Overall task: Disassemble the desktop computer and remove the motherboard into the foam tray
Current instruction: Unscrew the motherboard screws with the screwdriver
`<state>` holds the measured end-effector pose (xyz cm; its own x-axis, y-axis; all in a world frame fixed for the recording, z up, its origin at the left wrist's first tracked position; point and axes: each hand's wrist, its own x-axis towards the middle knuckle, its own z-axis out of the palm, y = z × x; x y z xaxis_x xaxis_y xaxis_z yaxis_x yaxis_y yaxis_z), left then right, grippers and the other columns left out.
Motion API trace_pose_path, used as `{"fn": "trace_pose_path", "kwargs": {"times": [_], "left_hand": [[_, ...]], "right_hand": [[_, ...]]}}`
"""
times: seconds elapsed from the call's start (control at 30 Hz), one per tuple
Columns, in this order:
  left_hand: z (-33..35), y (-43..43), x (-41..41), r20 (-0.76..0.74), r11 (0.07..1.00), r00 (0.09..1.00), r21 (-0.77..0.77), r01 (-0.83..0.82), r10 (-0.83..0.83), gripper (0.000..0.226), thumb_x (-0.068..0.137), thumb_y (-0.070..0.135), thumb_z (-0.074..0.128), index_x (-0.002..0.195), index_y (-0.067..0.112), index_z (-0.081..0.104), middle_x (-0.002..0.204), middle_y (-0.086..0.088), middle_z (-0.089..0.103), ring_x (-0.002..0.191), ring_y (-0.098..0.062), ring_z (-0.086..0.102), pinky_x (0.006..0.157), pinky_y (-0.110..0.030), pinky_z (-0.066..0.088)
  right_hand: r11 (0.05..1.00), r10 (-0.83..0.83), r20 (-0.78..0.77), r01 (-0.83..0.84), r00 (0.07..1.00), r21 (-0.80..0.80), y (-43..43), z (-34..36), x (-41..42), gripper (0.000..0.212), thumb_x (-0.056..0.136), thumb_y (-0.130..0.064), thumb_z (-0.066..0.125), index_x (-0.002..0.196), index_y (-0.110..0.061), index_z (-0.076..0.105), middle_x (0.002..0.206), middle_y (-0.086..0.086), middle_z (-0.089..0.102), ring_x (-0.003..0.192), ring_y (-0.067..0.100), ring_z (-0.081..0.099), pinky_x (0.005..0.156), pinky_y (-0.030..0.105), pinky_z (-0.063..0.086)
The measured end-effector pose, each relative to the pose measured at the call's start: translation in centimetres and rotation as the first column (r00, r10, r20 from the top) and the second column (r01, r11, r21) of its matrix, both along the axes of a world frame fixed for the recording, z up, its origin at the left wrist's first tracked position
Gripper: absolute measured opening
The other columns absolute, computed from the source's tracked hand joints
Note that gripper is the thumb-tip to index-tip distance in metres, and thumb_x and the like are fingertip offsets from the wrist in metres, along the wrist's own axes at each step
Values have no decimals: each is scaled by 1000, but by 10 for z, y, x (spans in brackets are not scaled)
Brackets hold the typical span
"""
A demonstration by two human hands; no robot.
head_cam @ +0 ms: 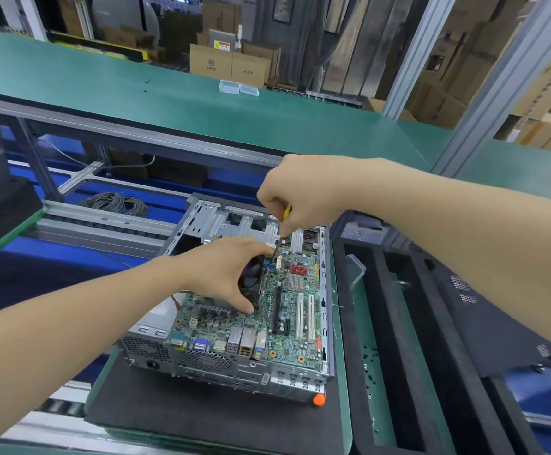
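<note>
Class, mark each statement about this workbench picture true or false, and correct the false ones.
1. The green motherboard lies inside the grey metal computer case. True.
2. The left hand rests flat on the black foam tray. False: it grips the black cooling fan on the motherboard.
3. The right hand holds a yellow-handled screwdriver, tip pointing down at the board. True.
4. The foam tray stands to the left of the case. False: it stands to the right.
</note>
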<state>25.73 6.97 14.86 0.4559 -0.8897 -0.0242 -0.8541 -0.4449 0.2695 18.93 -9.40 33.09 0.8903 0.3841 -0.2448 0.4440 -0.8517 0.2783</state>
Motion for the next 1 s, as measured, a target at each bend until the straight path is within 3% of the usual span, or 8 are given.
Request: {"fn": "trace_pose_path", "kwargs": {"times": [0.13,0.3,0.57,0.67,0.77,0.83,0.9,1.0], "left_hand": [[13,4,1,-67,985,998,-172,-21,10,97,66,64,84,148,35,40,141,16,48,125,-4,46,107,-24,41],[39,-4,5,-63,985,998,-173,-22,11,97,64,60,87,147,37,44,136,20,54,112,6,47,93,-12,37],[58,-12,19,-279,945,945,-224,-237,171,78,60,72,86,127,45,58,131,21,59,121,-2,55,100,-29,46],[56,-22,20,-538,845,801,-274,-459,260,81,53,74,88,122,39,64,123,15,65,107,0,64,90,-26,49],[55,-38,22,-765,753,587,-214,-622,267,79,56,70,89,119,25,73,116,6,74,110,-15,68,101,-39,50],[58,-52,20,-836,697,457,-133,-704,303,68,61,70,86,111,25,77,120,5,73,121,-24,62,109,-49,44],[57,-68,19,-898,647,307,-32,-761,316,79,63,70,86,124,23,69,133,4,63,126,-25,56,106,-49,48],[55,-96,12,-955,656,165,39,-753,246,54,73,62,84,105,20,71,96,3,77,79,-19,73,50,-26,57]], "right_hand": [[995,-93,24,92,995,35,-15,10,-3,28,87,-41,78,75,-26,58,76,-10,61,72,11,55,55,27,37],[987,-156,44,154,987,54,-22,10,-7,27,91,-46,73,87,-19,68,85,-3,68,84,23,62,64,32,46],[862,-476,108,439,873,255,-49,0,-9,51,98,-49,63,92,0,78,85,16,76,77,29,67,74,40,59],[622,-629,-130,596,766,508,-67,-24,-8,48,105,-42,55,90,0,74,65,2,70,54,17,58,61,31,58],[306,-657,-359,669,663,677,-78,-59,-9,47,107,-43,51,85,-5,65,68,13,51,58,26,50,56,30,50],[215,-663,-402,675,631,705,-83,-80,-10,54,103,-54,53,92,-4,68,73,13,43,67,26,45,62,34,44],[171,-650,-422,663,631,729,-86,-98,-11,51,96,-63,59,95,-12,63,72,6,45,67,21,46,60,32,44],[88,-593,-480,644,647,760,-92,-112,-18,56,83,-60,77,112,-20,51,95,2,53,71,15,47,60,32,43]]}}
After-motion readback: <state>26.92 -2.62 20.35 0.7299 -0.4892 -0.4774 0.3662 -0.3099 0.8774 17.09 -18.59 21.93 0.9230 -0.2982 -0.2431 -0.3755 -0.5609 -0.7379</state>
